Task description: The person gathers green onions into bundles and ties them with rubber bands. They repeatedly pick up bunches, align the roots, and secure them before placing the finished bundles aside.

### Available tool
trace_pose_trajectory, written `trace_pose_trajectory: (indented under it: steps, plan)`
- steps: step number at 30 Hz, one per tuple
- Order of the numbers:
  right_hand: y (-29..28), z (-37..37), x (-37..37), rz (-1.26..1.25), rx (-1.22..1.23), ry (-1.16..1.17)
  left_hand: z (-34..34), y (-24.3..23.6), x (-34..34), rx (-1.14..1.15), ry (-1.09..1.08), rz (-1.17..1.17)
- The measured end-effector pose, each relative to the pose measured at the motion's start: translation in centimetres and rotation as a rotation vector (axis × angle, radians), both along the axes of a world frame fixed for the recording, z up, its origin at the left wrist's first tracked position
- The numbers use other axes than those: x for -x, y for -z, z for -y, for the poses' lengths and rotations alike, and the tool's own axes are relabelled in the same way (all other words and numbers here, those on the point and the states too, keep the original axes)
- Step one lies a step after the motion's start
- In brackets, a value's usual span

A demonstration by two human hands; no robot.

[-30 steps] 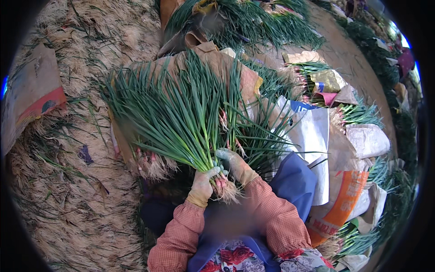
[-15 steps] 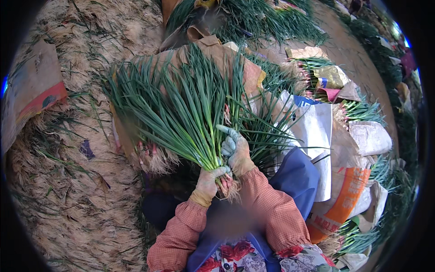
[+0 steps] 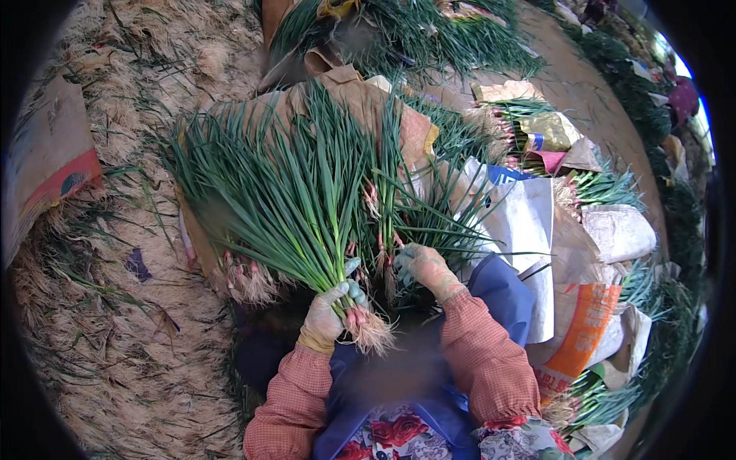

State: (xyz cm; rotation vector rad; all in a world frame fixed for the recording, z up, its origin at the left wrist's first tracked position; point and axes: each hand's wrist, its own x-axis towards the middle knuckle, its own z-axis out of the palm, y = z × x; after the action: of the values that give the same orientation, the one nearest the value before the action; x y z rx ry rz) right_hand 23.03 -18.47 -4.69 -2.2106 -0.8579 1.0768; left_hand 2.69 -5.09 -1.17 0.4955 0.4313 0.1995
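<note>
My left hand (image 3: 328, 310), in a pale stained glove, is closed round a bunch of scallions (image 3: 326, 222) just above its pinkish bulbs and whitish roots. The long green leaves fan up and away to the left. To its right, my right hand (image 3: 428, 268) has its fingers curled in beside the roots of a few loose scallions (image 3: 389, 207). Its fingertips are partly hidden, so what they pinch is unclear. Behind the held bunch, more scallions lie on a brown sack (image 3: 287, 98), with some roots (image 3: 251, 282) showing at the left.
Dry root trimmings (image 3: 130, 345) cover the ground at left, with a folded sack (image 3: 50, 153) on them. A white sack (image 3: 529, 222) lies at right, beside wrapped scallion bundles (image 3: 606, 188) and an orange-printed sack (image 3: 586, 322). A large scallion heap (image 3: 414, 38) is at the far side.
My right hand has left the held bunch and moved right, down to the loose scallions. The left hand still grips the bunch, now slightly lower and to the left.
</note>
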Motion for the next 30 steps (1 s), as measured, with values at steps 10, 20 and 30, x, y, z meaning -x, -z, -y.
trace_pose_trajectory:
  steps: [10,20,30]
  plan:
    - [-2.8,-1.8,1.5,-0.664,-0.568,0.302,-3.7,-3.5,-1.2,-0.356,-0.106,-0.052]
    - [-2.5,-3.1,2.1,-0.622,-0.343,0.236,0.4,0.1,-3.1,-0.297,0.063,-0.278]
    - [-2.5,-5.4,4.7,-1.341,-0.979,0.923,2.3,1.8,-2.6,-0.256,-0.232,-0.227]
